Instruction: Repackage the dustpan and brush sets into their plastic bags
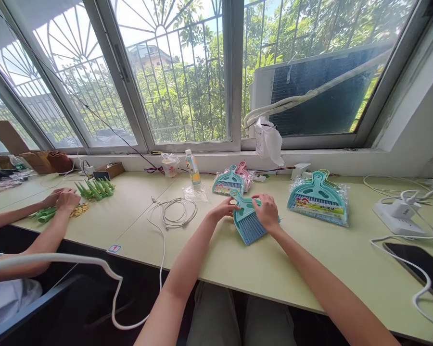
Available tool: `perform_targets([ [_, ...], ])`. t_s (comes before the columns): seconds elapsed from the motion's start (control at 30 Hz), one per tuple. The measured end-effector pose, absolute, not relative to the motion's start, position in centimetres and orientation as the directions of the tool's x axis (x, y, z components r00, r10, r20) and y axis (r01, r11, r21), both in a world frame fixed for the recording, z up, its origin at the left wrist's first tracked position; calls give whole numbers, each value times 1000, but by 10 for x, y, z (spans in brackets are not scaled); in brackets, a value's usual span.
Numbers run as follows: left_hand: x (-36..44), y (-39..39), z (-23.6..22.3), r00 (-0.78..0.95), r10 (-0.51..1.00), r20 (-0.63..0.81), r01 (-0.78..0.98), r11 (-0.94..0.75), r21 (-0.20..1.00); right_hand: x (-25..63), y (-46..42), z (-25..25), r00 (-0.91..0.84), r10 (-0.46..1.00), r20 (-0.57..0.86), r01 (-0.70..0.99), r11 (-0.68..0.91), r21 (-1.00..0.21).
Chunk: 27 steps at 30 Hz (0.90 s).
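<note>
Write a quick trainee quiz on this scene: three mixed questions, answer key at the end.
1. Multiple choice: What are the left hand and right hand both touching?
A) a phone
B) a teal brush-and-dustpan set
C) a power strip

2. True or false: The coiled white cable lies to the left of the left hand.

3. Fill the blank: In the wrapped pack to the right of the bottle, a ____ handle shows behind the teal one.

Key: 1. B; 2. True; 3. pink
</note>
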<state>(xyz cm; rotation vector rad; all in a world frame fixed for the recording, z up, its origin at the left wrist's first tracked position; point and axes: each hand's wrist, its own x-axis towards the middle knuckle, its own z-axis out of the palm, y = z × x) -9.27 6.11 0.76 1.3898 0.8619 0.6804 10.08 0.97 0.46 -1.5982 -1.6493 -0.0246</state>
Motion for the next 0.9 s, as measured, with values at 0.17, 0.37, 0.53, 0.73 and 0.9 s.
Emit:
perform_targets([
  [0.17, -105, 76, 12, 262, 960, -100, -153, 144, 978, 120, 23, 6, 287, 744, 604, 755, 212, -620],
  [0.37, -121, 84, 10, 46, 998, 36, -563, -4, 826, 125, 33, -13, 108, 914, 392, 865, 108, -490],
  [0.53, -125, 86, 5, -9, 994, 104, -686, -82, 723, 108, 28, -33, 7, 993, 116, 935, 35, -352],
  [0.73, -127, 87, 2, -52, 998, 27, -677, -55, 734, 110, 31, -31, -54, 974, 222, 866, 156, -474],
  [0.9, -126, 85, 0, -62, 998, -18, -613, -23, 789, 115, 37, -28, -34, 968, 249, 808, 173, -563],
])
